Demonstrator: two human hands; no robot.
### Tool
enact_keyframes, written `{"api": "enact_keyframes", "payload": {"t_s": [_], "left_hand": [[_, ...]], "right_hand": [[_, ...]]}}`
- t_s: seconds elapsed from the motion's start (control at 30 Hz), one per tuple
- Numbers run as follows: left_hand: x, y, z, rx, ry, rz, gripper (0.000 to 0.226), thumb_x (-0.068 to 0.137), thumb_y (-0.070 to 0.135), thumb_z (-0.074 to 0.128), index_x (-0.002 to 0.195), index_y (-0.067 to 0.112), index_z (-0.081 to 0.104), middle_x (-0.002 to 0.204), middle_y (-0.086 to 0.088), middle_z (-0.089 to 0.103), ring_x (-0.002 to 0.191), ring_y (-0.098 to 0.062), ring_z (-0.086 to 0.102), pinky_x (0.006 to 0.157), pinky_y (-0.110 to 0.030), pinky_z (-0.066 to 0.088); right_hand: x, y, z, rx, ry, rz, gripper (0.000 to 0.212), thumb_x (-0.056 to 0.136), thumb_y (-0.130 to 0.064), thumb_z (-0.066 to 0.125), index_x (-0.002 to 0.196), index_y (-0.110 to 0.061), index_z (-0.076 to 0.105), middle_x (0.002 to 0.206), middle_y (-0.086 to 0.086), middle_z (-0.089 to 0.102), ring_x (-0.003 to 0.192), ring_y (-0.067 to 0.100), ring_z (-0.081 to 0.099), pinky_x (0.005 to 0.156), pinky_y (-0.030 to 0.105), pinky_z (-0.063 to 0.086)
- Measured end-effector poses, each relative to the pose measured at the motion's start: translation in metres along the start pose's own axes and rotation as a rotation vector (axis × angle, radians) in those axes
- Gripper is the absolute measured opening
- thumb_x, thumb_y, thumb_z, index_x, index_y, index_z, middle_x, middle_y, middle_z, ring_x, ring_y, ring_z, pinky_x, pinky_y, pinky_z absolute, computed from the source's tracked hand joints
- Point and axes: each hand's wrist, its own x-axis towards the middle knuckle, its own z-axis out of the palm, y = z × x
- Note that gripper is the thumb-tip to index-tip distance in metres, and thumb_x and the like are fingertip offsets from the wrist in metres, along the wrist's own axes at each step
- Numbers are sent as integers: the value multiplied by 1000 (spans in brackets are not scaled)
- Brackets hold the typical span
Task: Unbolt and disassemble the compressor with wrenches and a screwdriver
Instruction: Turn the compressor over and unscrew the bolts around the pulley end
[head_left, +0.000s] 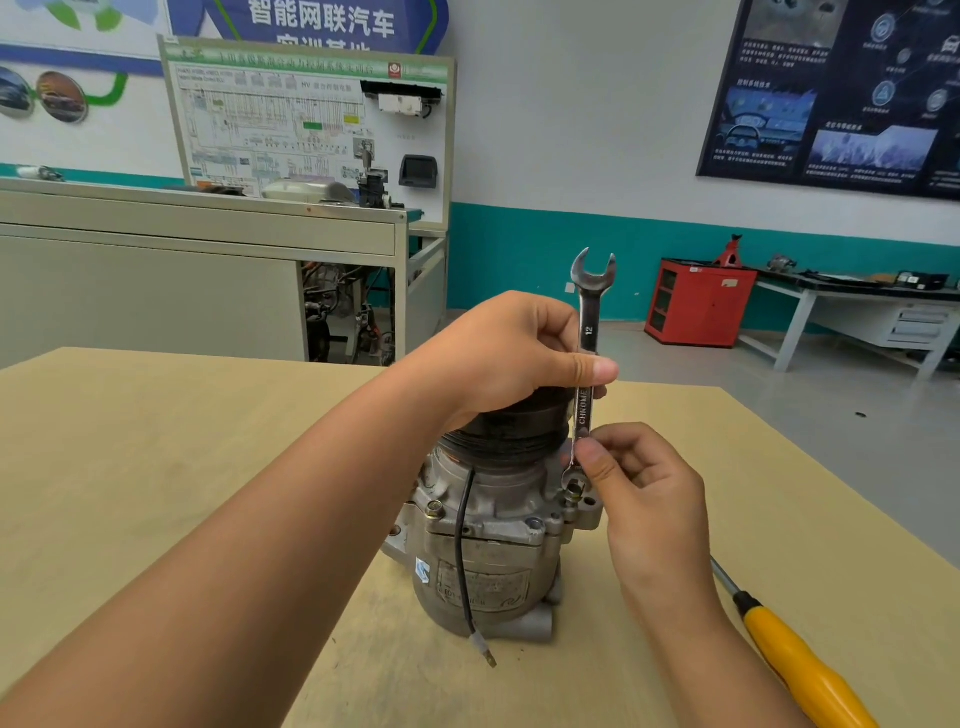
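A grey metal compressor (488, 561) stands upright on the wooden table (156, 467), its black pulley at the top and a black wire hanging down its front. A chrome combination wrench (588, 332) marked 12 stands nearly vertical, its ring end seated on a bolt (573, 488) at the compressor's upper right flange, its open jaw pointing up. My left hand (509, 358) rests over the pulley and grips the wrench shaft at mid-length. My right hand (634, 483) pinches the lower shaft just above the ring end.
A yellow-handled screwdriver (795, 660) lies on the table at the right, near the table edge. Behind the table are a grey cabinet (156, 280), a training display board (311, 119), a red cabinet (698, 301) and a workbench (857, 301) by the wall.
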Motion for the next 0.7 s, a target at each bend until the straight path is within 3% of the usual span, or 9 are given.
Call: {"api": "enact_keyframes", "payload": {"t_s": [0.07, 0.13, 0.27, 0.4, 0.6, 0.7], "left_hand": [[-1, 1, -2, -10, -73, 15, 4, 86, 18, 66, 86, 15, 69, 84, 4, 75, 90, -7, 68, 85, -17, 44], [-1, 0, -5, -18, -130, 38, 12, 90, 15, 62, 92, 24, 68, 87, 9, 75, 96, 0, 66, 91, -16, 41], [-2, -2, -10, -53, -211, 66, 23, 92, 8, 56, 107, 24, 64, 95, 9, 74, 104, 2, 63, 98, -17, 42], [0, -4, -11, -41, -209, 82, 22, 92, 8, 56, 101, 26, 65, 89, 9, 74, 98, 1, 64, 92, -10, 44], [1, -4, -11, -64, -184, 93, 15, 86, 9, 63, 81, 23, 66, 83, 6, 75, 90, -5, 69, 93, -21, 47], [1, -4, -11, -53, -158, 88, 15, 84, 12, 66, 78, 25, 68, 82, 6, 75, 88, -5, 69, 97, -29, 44]], "right_hand": [[0, 0, 2, 62, -17, 15, 15, 85, -8, 61, 76, -19, 63, 69, -3, 69, 68, 8, 62, 68, 21, 50], [0, 0, 4, 138, -38, 31, 7, 83, -11, 60, 78, -16, 62, 65, -3, 68, 62, 3, 59, 63, 15, 48], [0, 2, 5, 194, -42, 33, 9, 86, -10, 57, 78, -13, 61, 62, -4, 66, 60, 3, 56, 62, 14, 47], [0, 2, 5, 216, -37, 45, 12, 87, -6, 55, 78, -12, 61, 62, -4, 66, 59, 2, 56, 61, 12, 46], [1, 0, 4, 200, -43, 61, 12, 77, -25, 56, 78, -16, 64, 64, -6, 68, 64, -2, 59, 64, 9, 45], [0, 1, 0, 38, -29, 23, 7, 79, -27, 61, 75, -30, 67, 74, -9, 68, 73, 3, 59, 71, 17, 47]]}}
